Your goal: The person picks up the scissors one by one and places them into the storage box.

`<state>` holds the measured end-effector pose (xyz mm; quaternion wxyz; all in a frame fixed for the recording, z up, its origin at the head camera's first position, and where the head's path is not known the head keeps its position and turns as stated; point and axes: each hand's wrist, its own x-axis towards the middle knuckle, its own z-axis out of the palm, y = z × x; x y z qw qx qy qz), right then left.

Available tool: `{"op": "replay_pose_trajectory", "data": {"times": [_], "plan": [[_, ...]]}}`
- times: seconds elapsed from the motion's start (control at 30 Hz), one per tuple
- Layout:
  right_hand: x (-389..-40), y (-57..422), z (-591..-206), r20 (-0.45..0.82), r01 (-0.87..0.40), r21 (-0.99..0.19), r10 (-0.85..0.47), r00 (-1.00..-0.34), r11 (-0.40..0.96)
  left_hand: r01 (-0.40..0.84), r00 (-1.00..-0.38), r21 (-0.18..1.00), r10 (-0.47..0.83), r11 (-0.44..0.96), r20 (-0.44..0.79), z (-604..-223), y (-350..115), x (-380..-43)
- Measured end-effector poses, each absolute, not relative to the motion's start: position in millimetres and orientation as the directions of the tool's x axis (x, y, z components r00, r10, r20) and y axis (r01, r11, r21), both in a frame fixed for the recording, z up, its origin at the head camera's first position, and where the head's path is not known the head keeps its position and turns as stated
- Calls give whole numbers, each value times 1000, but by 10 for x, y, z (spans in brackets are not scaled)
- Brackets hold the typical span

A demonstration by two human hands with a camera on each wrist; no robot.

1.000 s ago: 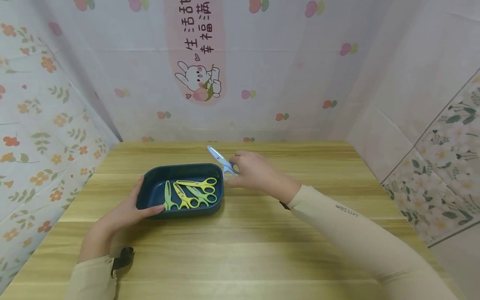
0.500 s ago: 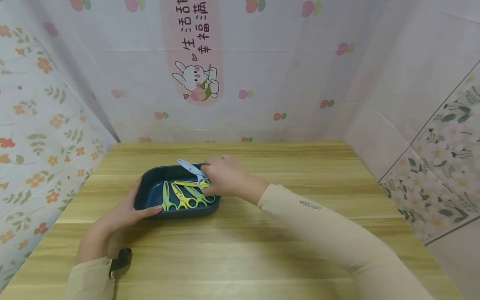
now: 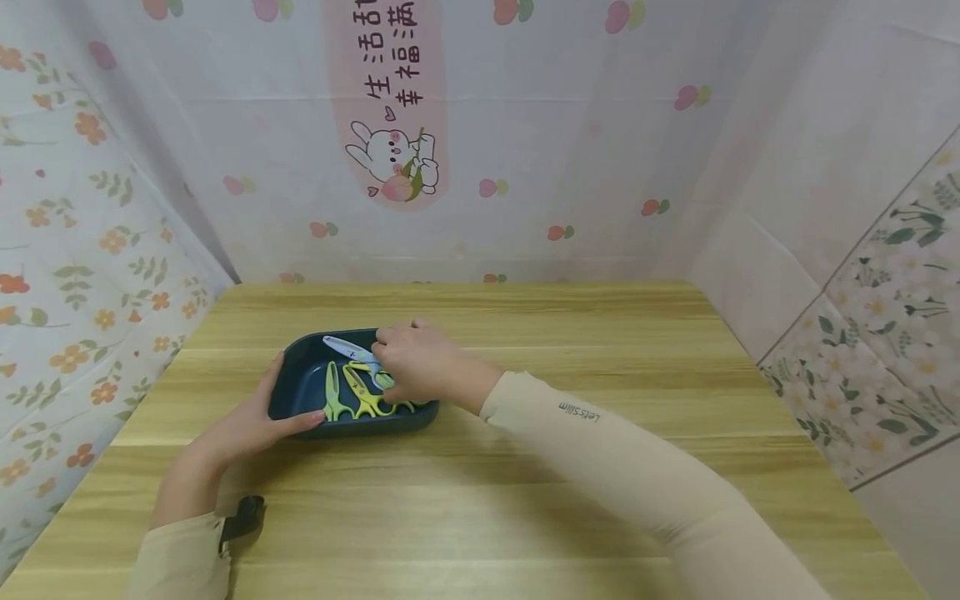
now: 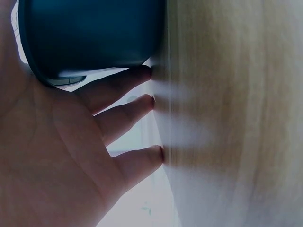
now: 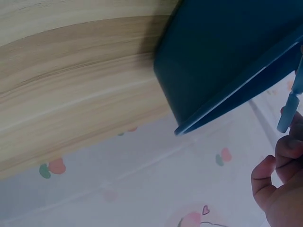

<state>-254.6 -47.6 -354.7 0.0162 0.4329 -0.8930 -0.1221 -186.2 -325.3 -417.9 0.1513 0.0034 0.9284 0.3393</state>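
Note:
A dark blue rectangular box (image 3: 390, 423) stands on the table with several children's scissors inside. My left hand (image 3: 247, 425) holds its left end, thumb over the front rim. In the left wrist view three fingertips (image 4: 154, 153) touch the tabletop beside the box. Over the box's right part, my right hand (image 3: 420, 362) holds light blue scissors (image 3: 347, 348) by the handles, blades pointing left. Green scissors (image 3: 332, 387) and yellow scissors (image 3: 360, 388) lie below them in the box; others are partly hidden under the right hand. The light blue handle (image 5: 289, 111) shows in the right wrist view.
The wooden table (image 3: 525, 500) extends to the right and front of the box. A printed curtain (image 3: 510, 150) hangs behind it, with floral sheets (image 3: 82, 208) at the sides. A black strap device (image 3: 243, 518) is on the left wrist.
My right hand has moved left and down, bringing the light blue scissors from beyond the box's right end to inside its rim. The left hand has stayed on the box.

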Motion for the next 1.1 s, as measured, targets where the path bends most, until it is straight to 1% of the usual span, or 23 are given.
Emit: {"op": "replay_pose_trajectory", "data": {"times": [0.33,0.67,0.9,1.1], "plan": [[-2499,-667,-3627,-78,-787,291,-806,-586,544,-89,-955,651,121,754,-271,-4186,-3256,-1851],[-2486,-773,-3658,-80,-806,312,-831,-550,503,-85,-954,643,124,761,-273,-4159,-3251,-1855],[-2491,-830,-3649,-108,-813,342,-839,-533,472,-91,-950,653,130,752,-283,-4171,-3256,-1865],[-2520,-895,-3667,-166,-816,374,-834,-527,441,-82,-951,668,142,739,-275,-4163,-3269,-1861]]}}
